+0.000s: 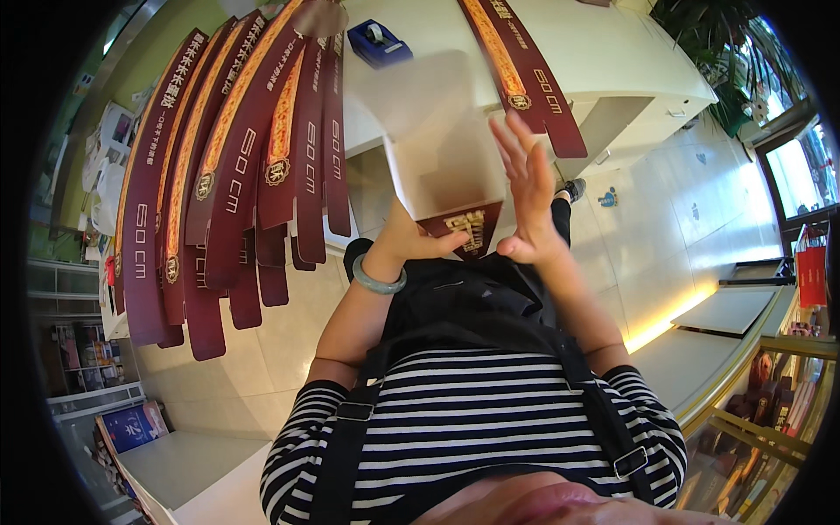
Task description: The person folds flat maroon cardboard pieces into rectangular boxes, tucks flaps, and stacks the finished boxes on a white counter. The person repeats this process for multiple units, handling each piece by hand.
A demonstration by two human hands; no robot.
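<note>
An open-topped cardboard box (444,179), maroon outside with gold print and pale inside, is upright in front of my body. My left hand (418,238) grips its lower left side, the thumb across the maroon front. At the top, the pale lid flap (429,87) stands raised and is smeared by motion. Beside the box's right wall, my right hand (531,197) is open, fingers stretched upward and palm toward the box. I cannot tell whether it touches the wall. Several long maroon cardboard pieces (236,166) lie flat and overlapping to the left.
Another long maroon cardboard piece (525,79) lies on the white counter (604,39) at the far right. A blue tape dispenser (378,44) stands behind the box. A glass display case (761,420) is at the lower right, a plant (722,52) at the upper right.
</note>
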